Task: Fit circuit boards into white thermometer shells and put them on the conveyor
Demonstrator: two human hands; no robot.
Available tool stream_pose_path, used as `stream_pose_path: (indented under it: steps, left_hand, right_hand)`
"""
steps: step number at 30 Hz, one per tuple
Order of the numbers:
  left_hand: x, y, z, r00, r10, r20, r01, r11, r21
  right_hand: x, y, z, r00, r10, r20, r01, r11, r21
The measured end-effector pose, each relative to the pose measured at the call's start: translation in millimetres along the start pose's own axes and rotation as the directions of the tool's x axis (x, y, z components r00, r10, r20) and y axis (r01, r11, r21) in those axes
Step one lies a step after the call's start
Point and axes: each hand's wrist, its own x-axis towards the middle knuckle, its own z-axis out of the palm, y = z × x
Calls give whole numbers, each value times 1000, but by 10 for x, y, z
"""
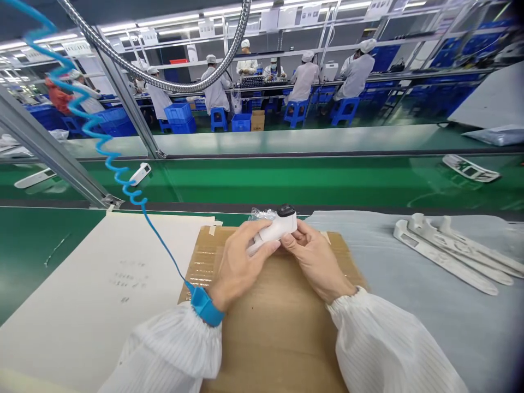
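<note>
While our left hand (241,256) clamps the white plastic housing (268,234) between thumb and fingers, our right hand (313,256) grips its black-capped end, some fingertips hidden behind. We hold it over cardboard (282,333); clear plastic film (259,214) sits just beyond, blue coiled cord (142,202) hangs left, long white shells (448,259) lie right.

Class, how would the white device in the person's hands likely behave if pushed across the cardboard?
The white device is probably stiff: its edges look crisp and straight. It looks fairly light, small as it is between the left hand and right hand. Its smooth-looking surface might slide easily over the cardboard.
</note>
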Motion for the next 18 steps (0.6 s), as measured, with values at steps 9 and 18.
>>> stream_pose_path:
  steps: [9,18]
  left_hand:
    - [-125,178,229,908,-57,414,-234,751,618]
    - [-61,42,48,997,53,-62,-17,876,481]
  right_hand:
    - [-21,-102,81,905,389,-174,-234,794,561]
    - [-51,-107,151,973,214,82,-229,903,364]
